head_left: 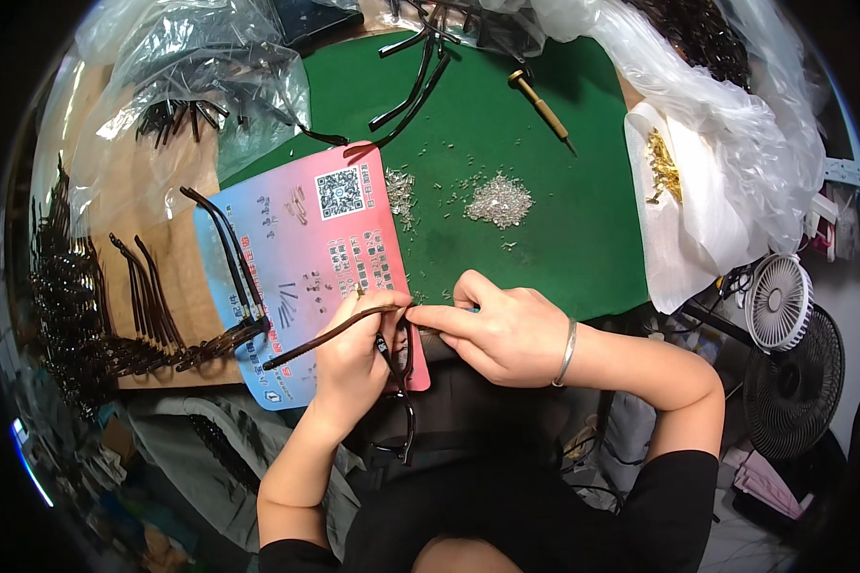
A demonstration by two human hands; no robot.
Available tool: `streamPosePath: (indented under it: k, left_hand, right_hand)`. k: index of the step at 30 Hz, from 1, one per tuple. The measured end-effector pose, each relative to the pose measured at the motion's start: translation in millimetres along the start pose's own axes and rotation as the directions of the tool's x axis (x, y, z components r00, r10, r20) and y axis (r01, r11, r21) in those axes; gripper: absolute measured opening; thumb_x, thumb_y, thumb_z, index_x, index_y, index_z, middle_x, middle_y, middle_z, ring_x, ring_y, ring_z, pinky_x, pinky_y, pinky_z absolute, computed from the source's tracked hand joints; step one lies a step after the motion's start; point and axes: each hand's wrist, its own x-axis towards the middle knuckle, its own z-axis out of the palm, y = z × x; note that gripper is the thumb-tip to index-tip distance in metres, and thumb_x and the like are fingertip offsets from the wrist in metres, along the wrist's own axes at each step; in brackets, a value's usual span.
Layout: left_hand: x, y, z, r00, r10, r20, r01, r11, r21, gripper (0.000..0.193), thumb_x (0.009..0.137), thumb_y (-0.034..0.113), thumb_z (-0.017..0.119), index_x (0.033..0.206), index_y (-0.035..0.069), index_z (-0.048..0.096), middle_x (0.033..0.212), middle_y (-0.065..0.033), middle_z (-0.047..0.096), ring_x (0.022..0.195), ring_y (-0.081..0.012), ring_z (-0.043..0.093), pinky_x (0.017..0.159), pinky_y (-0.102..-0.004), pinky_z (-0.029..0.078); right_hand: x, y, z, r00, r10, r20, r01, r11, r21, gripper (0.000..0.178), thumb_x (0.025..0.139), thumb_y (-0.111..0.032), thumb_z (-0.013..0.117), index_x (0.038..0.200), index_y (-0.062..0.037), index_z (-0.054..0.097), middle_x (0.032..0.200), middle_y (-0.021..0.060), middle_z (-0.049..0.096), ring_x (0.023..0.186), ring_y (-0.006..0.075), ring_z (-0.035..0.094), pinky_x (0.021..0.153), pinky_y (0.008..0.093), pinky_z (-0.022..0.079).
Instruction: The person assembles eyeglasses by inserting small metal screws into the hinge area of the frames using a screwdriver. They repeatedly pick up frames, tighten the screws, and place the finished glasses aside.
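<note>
the left hand (354,349) was closed around a dark glasses frame (398,382), its fingers pressed together on the part where a thin brown temple arm (320,339) met the frame. the right hand (497,329) came to the same spot, with the forefinger and thumb pinched together at the hinge; what small thing was between them i could not tell. the two hands touched each other there, just over the near edge of a pink and blue printed card (306,258). the frame hung down from the grip toward the person's body, and the temple arm went out to the left over the card. beyond the grip, on the green mat (506,124), lay a small heap of tiny silver screws (499,201) and, further away, a screwdriver with a wooden handle (542,108). to the left of the grip, more dark temple arms (148,296) lay in rows on the wooden table (177,248).
</note>
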Motion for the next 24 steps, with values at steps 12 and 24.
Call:
streamPosePath:
  k: [12,24]
  left_hand:
    - [1.0,2.8,1.9,0.998,0.059,-0.025,-0.057,0.997,0.061,0.016,0.081,-0.010,0.055,0.094,-0.001,0.058,0.077,-0.0078,0.056,0.059,-0.0133,0.055,0.052,-0.0246,0.047]
    - [-0.7,3.7,5.3,0.997,0.012,-0.078,-0.010,1.000,0.029,0.011,0.085,-0.007,0.053,0.093,0.000,0.058,0.075,-0.0070,0.055,0.056,-0.0118,0.054,0.050,-0.0241,0.045]
  right_hand:
    - [-0.2,-0.3,-0.4,1.000,-0.014,-0.003,0.014,0.996,-0.083,0.034,0.083,-0.017,0.056,0.117,-0.0167,0.056,0.084,0.0099,0.047,0.058,0.0235,0.056,0.048,0.0339,0.049]
    - [-0.8,-0.2,5.2,0.997,-0.024,-0.068,0.020,0.998,-0.065,0.036,0.082,-0.016,0.056,0.118,-0.0171,0.056,0.084,0.0093,0.047,0.061,0.0223,0.056,0.050,0.0326,0.049]
